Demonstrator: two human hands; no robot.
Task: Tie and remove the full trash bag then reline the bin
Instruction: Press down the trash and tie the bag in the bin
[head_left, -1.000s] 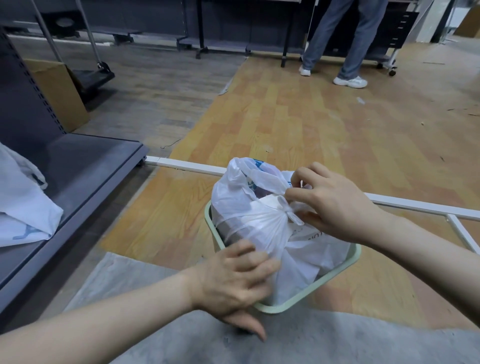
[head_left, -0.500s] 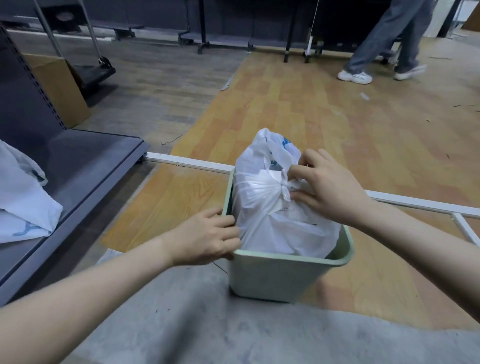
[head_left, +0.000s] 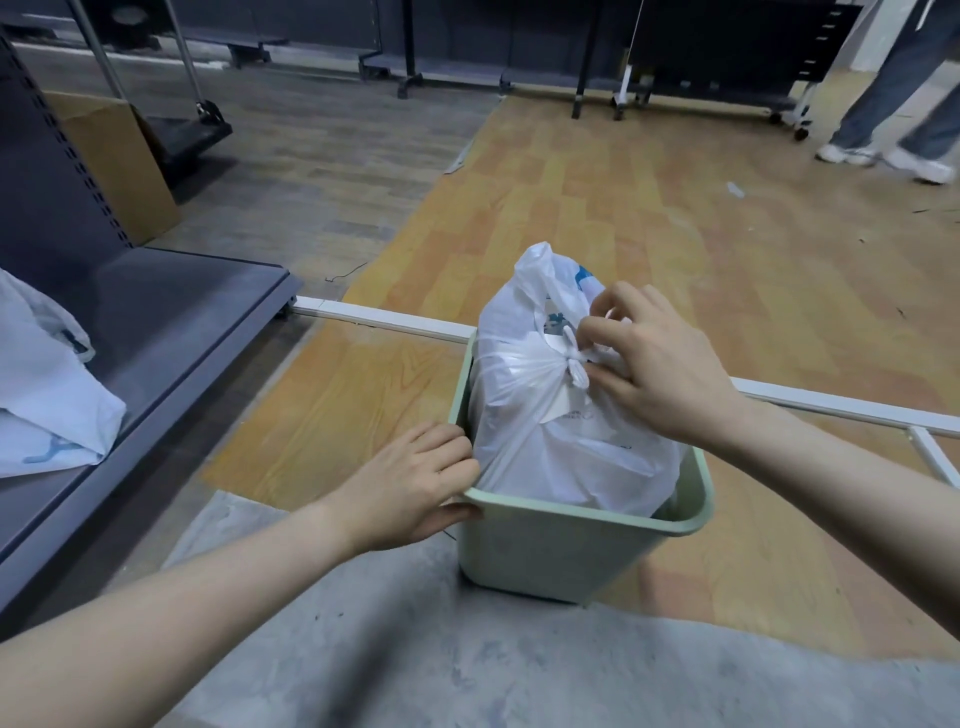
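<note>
A full white trash bag (head_left: 550, 436) stands in a pale green bin (head_left: 561, 551) on the floor in front of me. The bag's top is knotted, with one loose flap sticking up. My right hand (head_left: 660, 369) pinches the knot from the right side. My left hand (head_left: 415, 483) grips the bin's near left corner rim, fingers over the edge and thumb outside. The bag bulges well above the rim.
A grey shelf base (head_left: 171, 322) lies to the left with a white plastic bag (head_left: 47, 405) on it. A white floor rail (head_left: 395, 322) runs behind the bin. A cardboard box (head_left: 124, 161) leans far left. Another person's legs (head_left: 893, 104) are at the top right.
My left hand moved from the bag's front to the bin's left rim. The bag has risen higher out of the bin under my right hand. The person in the background walked right.
</note>
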